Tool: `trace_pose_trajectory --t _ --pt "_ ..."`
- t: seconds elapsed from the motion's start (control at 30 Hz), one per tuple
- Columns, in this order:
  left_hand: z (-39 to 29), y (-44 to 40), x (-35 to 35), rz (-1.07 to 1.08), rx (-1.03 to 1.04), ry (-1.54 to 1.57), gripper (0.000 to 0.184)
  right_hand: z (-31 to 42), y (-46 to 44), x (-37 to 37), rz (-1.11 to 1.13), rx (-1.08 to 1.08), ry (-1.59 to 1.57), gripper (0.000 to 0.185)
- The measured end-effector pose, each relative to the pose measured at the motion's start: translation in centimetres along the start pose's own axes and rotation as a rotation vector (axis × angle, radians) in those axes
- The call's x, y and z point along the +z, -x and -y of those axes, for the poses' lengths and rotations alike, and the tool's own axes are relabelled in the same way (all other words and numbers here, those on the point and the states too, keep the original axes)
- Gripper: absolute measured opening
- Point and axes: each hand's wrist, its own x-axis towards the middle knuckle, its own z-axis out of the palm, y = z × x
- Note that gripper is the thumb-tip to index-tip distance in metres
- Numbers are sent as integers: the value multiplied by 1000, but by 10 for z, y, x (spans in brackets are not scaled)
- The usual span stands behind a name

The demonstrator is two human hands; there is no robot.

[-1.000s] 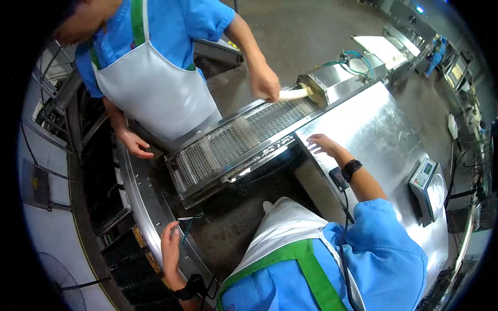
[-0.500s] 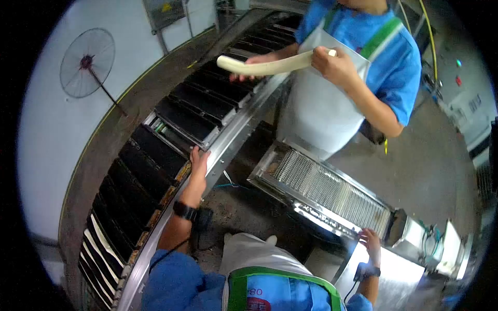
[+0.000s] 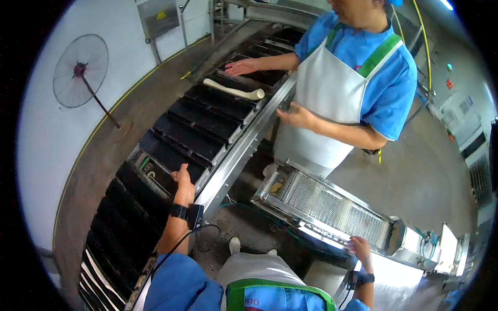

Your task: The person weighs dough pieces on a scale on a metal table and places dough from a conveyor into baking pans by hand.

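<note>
Pale strip (image 3: 234, 90) lowered onto conveyor (image 3: 201, 113) (crosswise), left hand (image 3: 184, 181) at its edge

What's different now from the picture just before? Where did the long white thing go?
The co-worker's hands let go of the long white strip. It moved down onto the black conveyor, and those hands are open now. The wearer's left hand stayed at the black conveyor, and the right hand stayed by the mesh belt.

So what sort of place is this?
Probably a food-processing line, perhaps for dough: a black-slatted conveyor with a long pale strip lying on it, a metal mesh belt nearby, and a co-worker's white apron over blue workwear.
</note>
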Motion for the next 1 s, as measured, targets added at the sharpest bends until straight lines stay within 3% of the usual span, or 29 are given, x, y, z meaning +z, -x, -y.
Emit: trace_pose_trajectory --t 0.1,0.17,0.2,0.3,0.4,0.63,0.73,0.77,0.8,0.83,0.87,0.93,0.97,1.0 --pt "-20 13 -4 -15 -10 -144 60 2 2 13 -57 34 16 27" --pt "-23 14 -18 222 -140 2 55 -9 -6 14 -62 -3 -24 25" --pt "-45 36 -11 237 -57 -59 54 -10 -10 15 -101 -21 -59 25" --pt "-27 -3 -5 -30 -6 -381 77 1 -23 20 -48 52 -26 25" --pt "-11 -22 -14 74 -71 -222 82 5 -31 24 -21 36 -61 31" --pt "-10 -26 -10 39 -112 -306 73 12 -34 20 -62 87 -18 29" --pt "-22 -3 -13 -86 -36 -460 64 -10 -45 7 -133 77 -17 23" --pt "-28 0 -25 131 40 -607 61 -31 -64 -4 -96 -86 244 21" --pt "-33 6 -29 336 297 -772 53 -71 -90 -23 -69 -225 493 19" --pt "-39 13 -33 516 634 -920 46 -127 -118 -44 -45 -211 111 16" --pt "-44 19 -35 640 957 -983 42 -112 -99 -41 -103 -196 285 17" --pt "-36 -18 -23 771 352 -574 42 -54 -52 -24 -199 -78 325 21" --pt "-31 -37 -18 728 83 -372 42 -35 -36 -26 -241 -24 297 23" --pt "-38 -28 -21 767 223 -435 38 -28 -25 -28 -277 26 269 25"
